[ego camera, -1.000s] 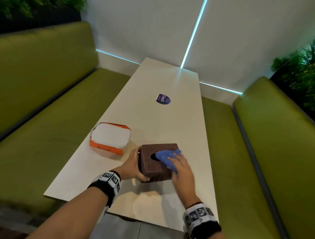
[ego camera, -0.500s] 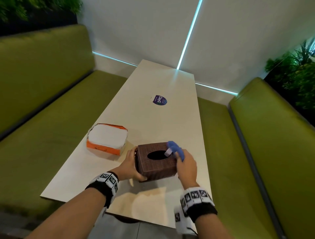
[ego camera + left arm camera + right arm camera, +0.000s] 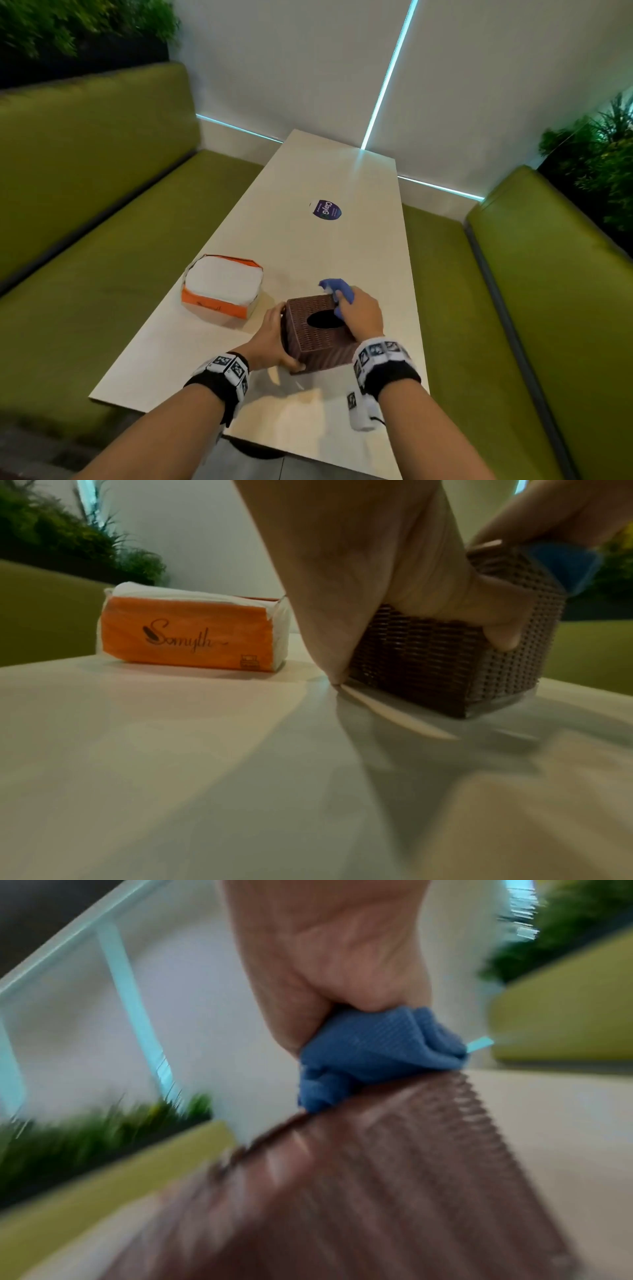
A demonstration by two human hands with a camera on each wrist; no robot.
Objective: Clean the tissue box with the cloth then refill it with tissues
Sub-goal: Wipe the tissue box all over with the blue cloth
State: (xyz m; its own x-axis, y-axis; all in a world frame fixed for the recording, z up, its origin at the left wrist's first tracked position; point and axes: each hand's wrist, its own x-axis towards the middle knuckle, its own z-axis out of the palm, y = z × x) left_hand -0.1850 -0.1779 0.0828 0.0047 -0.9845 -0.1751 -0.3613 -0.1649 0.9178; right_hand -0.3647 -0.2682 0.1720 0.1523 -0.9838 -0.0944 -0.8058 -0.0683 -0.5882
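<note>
A brown woven tissue box (image 3: 310, 337) with a dark oval slot on top stands near the table's front edge. My left hand (image 3: 274, 337) grips its left side, thumb across the near face (image 3: 493, 627). My right hand (image 3: 359, 317) holds a bunched blue cloth (image 3: 337, 291) against the box's far top edge; the right wrist view shows the cloth (image 3: 373, 1053) pressed on the box rim (image 3: 394, 1137). An orange pack of white tissues (image 3: 222, 291) lies to the box's left, its torn-open top showing the stack (image 3: 192, 631).
The pale table (image 3: 308, 246) carries a round purple sticker (image 3: 327, 209) farther back. Green bench seats (image 3: 102, 274) flank both long sides. The wall closes the far end, with plants (image 3: 599, 154) behind the benches.
My right hand has carried the cloth from the box's top, near the slot, across to its right side and then to the far top edge. My left hand kept its grip.
</note>
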